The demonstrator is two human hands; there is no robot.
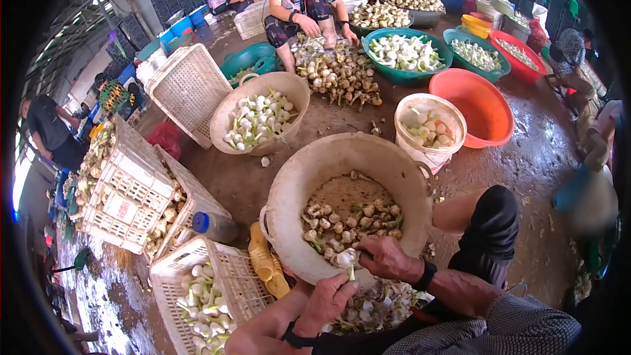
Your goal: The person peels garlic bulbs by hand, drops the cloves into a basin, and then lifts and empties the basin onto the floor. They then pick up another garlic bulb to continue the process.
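A white garlic bulb with a short green stem is between my hands, over the near rim of a big beige tub. My left hand is closed on its stem, below the bulb. My right hand is closed at the bulb's right side; whether a tool is in it cannot be made out. Brownish unpeeled garlic bulbs lie in the tub. Loose peels are heaped below the tub, under my forearms.
White crates with garlic stand at the left, beside a bottle and yellow shoes. A white bucket and orange basin stand beyond the tub at right. A person sits across, behind a garlic pile.
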